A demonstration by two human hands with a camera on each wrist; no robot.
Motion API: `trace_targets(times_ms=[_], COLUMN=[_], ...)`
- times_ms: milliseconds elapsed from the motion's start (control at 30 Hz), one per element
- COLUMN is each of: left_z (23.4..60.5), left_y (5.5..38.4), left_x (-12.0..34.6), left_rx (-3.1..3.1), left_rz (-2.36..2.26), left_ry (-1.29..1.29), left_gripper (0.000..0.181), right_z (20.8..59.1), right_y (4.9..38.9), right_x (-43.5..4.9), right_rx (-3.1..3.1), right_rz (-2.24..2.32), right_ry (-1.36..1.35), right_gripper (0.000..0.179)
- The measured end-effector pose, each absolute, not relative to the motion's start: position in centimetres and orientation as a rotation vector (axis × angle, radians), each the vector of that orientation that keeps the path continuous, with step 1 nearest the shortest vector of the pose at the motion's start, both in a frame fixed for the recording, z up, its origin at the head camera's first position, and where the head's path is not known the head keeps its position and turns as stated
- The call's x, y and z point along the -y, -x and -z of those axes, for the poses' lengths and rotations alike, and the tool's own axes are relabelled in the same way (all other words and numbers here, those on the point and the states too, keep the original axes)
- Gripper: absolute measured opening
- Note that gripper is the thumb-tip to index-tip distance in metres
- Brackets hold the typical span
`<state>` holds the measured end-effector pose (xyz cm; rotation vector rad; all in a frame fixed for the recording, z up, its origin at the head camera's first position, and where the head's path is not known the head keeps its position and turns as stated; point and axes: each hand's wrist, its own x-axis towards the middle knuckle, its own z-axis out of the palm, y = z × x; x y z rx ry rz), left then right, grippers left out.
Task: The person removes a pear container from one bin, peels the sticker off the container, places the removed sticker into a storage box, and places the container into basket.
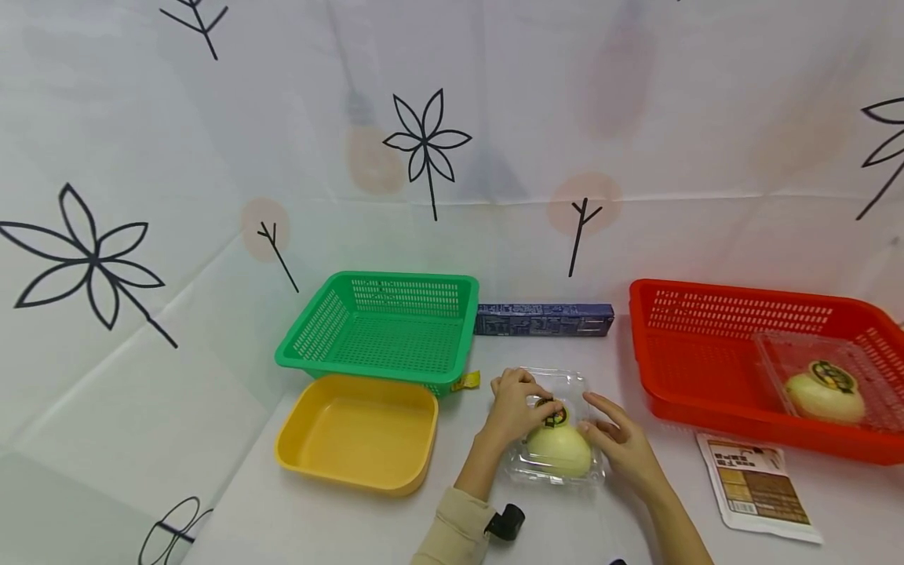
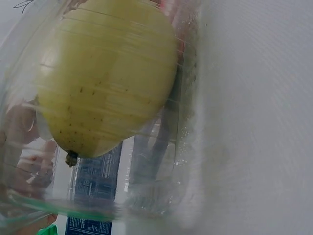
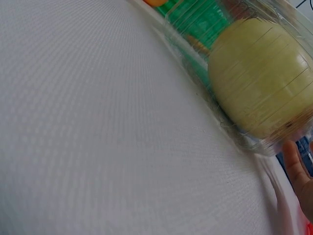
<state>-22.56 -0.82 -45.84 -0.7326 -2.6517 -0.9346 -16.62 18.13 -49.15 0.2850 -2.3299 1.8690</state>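
A clear plastic box [image 1: 558,475] lies on the white table with a pale yellow melon [image 1: 561,451] inside. A round dark label [image 1: 555,413] shows above the fruit. My left hand [image 1: 514,408] holds the box near its upper left side, fingers bent and thumb reaching over the label. My right hand [image 1: 623,446] touches the right side with fairly straight fingers. In the left wrist view the melon [image 2: 107,73] shows its stem through the ridged plastic. Near the box in the right wrist view are extended fingers [image 3: 296,166].
A green basket [image 1: 395,371] and a yellow tub [image 1: 339,479] stand to the left. Behind the box lies a long dark-blue carton [image 1: 544,320]. A red basket [image 1: 749,424] at the right contains another boxed melon [image 1: 826,396]. A brown-and-white packet [image 1: 759,486] lies in front of it.
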Motion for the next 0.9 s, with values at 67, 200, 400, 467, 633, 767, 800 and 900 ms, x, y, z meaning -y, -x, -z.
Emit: trace_targets(times_ms=[67, 200, 400, 467, 633, 767, 800, 900], left_z=[45.91, 46.01, 45.91, 45.81, 45.74, 46.12, 46.25, 46.71], left_y=[22.56, 22.64, 22.79, 22.81, 22.78, 22.84, 22.87, 23.09], left_x=[0.81, 0.74, 0.84, 0.94, 1.23, 1.52, 1.59, 1.72], left_rx=[2.648, 2.673, 2.757, 2.758, 2.729, 2.648, 2.617, 2.521], left_rz=[0.937, 0.898, 0.876, 0.931, 0.978, 1.059, 1.106, 1.301], left_ry=[0.729, 0.743, 0.756, 0.763, 0.812, 0.858, 0.863, 0.831], left_gripper=[0.021, 0.02, 0.024, 0.022, 0.02, 0.021, 0.022, 0.021], right_z=[49.16, 49.24, 49.3, 49.28, 49.15, 49.17, 49.19, 49.1], right_y=[16.6, 16.63, 16.66, 16.65, 16.63, 16.55, 16.53, 16.39], right_x=[-18.14, -18.17, -18.14, -18.15, -18.17, -18.25, -18.29, -18.45], right_rx=[2.331, 2.331, 2.334, 2.35, 2.379, 2.377, 2.374, 2.367], right_rz=[-1.866, -1.873, -1.866, -1.855, -1.856, -1.863, -1.864, -1.873], right_ry=[-0.283, -0.282, -0.284, -0.273, -0.244, -0.255, -0.263, -0.283], right_gripper=[0.047, 0.047, 0.047, 0.048, 0.049, 0.048, 0.048, 0.047])
